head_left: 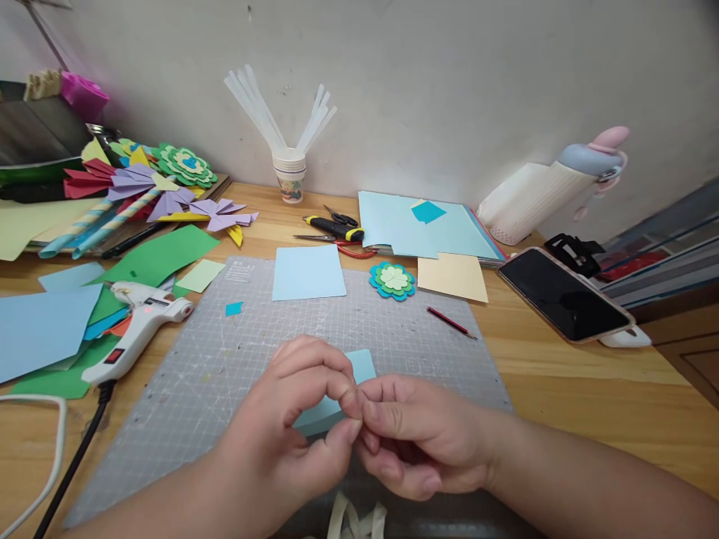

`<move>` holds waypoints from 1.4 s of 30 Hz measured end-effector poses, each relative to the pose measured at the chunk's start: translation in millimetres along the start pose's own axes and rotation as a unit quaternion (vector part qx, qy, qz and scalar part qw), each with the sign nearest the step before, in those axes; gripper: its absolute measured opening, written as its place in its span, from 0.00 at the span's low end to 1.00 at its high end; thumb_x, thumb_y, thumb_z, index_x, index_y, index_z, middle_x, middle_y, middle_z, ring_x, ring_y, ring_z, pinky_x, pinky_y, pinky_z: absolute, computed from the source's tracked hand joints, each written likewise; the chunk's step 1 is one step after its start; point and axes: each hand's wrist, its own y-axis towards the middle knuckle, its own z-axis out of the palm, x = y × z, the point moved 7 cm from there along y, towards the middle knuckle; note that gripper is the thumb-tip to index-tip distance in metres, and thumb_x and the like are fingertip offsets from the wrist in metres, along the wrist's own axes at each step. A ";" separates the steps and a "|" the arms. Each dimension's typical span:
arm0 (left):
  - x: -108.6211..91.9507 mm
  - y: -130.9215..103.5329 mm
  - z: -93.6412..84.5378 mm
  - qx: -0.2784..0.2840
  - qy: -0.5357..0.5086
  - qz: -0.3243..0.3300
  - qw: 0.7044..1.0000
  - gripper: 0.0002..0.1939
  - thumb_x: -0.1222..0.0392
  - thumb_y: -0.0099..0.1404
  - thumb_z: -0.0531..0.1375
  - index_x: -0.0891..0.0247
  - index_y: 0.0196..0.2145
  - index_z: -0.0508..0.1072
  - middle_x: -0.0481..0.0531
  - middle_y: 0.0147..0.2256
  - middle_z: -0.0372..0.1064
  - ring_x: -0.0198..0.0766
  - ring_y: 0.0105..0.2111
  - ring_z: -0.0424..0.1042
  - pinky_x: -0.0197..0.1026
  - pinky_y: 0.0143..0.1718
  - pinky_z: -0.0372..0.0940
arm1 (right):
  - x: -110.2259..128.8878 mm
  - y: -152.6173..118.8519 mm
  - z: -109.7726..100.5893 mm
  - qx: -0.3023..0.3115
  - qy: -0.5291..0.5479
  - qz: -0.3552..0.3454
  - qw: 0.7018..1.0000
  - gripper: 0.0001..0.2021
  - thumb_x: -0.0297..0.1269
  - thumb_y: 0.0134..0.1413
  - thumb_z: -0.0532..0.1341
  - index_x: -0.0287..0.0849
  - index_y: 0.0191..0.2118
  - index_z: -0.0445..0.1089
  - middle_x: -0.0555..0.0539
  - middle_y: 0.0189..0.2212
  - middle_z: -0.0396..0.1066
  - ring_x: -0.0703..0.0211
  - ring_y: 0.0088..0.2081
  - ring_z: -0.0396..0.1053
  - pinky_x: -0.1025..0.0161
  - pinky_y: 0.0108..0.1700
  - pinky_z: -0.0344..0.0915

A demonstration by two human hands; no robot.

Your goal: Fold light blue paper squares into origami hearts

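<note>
My left hand and my right hand meet low in the middle, over the grey cutting mat. Thumbs and fingertips of both are pinched together at the edge of a light blue sheet of paper. Part of that sheet shows through the loop of my left fingers, with a darker, seemingly folded lower edge; the fingertips hide the pinched spot. Beyond the hands lie a light blue paper square and a layered blue and green paper flower. A pencil rests at the right.
A white glue gun lies left on coloured paper, its cable running forward. Behind the cutting mat are a utility knife, scissors and paper cups with white sticks. A phone and a bottle stand right.
</note>
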 end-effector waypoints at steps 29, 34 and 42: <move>7.3 -7.2 9.0 0.057 -0.039 -0.040 0.997 0.08 0.66 0.67 0.52 0.58 0.30 0.65 0.49 0.34 0.64 0.39 0.38 0.64 0.41 0.43 0.59 | -6.8 4.4 -2.1 -0.035 -0.028 -0.004 0.999 0.21 0.52 0.49 0.67 0.38 0.28 0.63 0.57 0.16 0.64 0.76 0.10 0.52 0.76 0.10 0.47; 5.1 -8.3 12.4 0.065 -0.016 -0.031 0.997 0.09 0.67 0.68 0.48 0.58 0.31 0.63 0.50 0.35 0.63 0.39 0.40 0.63 0.42 0.43 0.58 | -8.0 4.5 -3.7 -0.051 -0.027 -0.004 0.998 0.21 0.52 0.48 0.67 0.38 0.28 0.63 0.57 0.16 0.64 0.76 0.10 0.52 0.76 0.10 0.46; 3.8 -10.7 11.6 0.035 -0.024 -0.017 0.999 0.08 0.69 0.67 0.48 0.57 0.33 0.61 0.47 0.35 0.63 0.38 0.39 0.63 0.41 0.45 0.57 | -8.7 4.6 -1.0 -0.033 -0.010 0.002 0.999 0.22 0.54 0.50 0.66 0.38 0.28 0.63 0.57 0.16 0.63 0.76 0.09 0.51 0.76 0.10 0.47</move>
